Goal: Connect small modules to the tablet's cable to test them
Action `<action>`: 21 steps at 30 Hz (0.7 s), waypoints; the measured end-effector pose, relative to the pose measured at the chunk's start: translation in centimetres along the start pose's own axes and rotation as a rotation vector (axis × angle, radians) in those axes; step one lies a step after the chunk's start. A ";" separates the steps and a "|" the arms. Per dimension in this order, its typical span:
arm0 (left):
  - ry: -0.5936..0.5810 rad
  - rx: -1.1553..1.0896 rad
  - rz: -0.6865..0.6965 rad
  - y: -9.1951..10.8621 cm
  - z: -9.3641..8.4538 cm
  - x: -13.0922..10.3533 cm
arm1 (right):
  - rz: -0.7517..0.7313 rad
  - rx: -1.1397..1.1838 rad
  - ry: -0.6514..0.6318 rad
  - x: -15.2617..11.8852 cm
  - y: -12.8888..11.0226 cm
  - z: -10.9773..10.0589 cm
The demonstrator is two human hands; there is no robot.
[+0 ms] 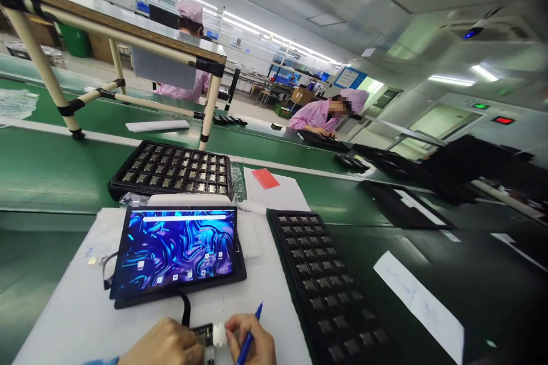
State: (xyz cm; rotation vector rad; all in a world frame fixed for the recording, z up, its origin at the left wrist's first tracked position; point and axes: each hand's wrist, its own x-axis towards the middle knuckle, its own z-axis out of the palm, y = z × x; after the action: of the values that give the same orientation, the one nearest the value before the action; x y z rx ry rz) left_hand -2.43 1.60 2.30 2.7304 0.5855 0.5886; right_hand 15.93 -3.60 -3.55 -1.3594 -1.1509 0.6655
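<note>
While both hands sit at the bottom edge of the frame, the left hand [165,343] curls its fingers closed around a small dark circuit module [204,335], and the right hand [252,343] pinches the module's white connector end [218,333] while also gripping a blue pen [249,337] that points up and to the right. A black cable [185,308] runs from the module up to the tablet [177,252] just above the hands, which lies tilted on a white mat [77,308] with its screen lit in a blue swirl wallpaper; small app icons show on it, but their labels are too small to read. Right of the tablet, a long black tray [329,285] of small dark parts stretches toward the lower right. Above the tablet, a second black tray [171,170] holds rows of similar modules, and beside it lies a white sheet [278,194] with a red card [265,178] on top. A white paper slip [417,296] lies on the green bench [43,171] at lower right, its faint writing illegible. In the upper middle, two people in pink coats and caps work across the line. Blue signs hang at upper centre, their writing unreadable.
</note>
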 end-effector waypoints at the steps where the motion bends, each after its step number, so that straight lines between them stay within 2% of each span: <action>1: 0.006 -0.001 -0.026 -0.1 0.3 -0.1 | 0.001 -0.008 -0.014 0.0 -0.1 -0.1; 11: -0.054 -0.038 -0.085 -0.3 0.5 -0.2 | 0.091 -0.026 -0.082 0.0 -0.7 -0.6; 21: -0.077 -0.031 -0.108 -0.4 0.5 -0.1 | 0.064 -0.059 -0.095 0.1 -0.9 -0.6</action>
State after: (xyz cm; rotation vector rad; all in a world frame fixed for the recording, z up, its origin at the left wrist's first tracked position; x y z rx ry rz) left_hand -2.46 1.82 1.72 2.6594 0.6935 0.4598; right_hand 16.30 -3.90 -2.60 -1.4323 -1.2147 0.7546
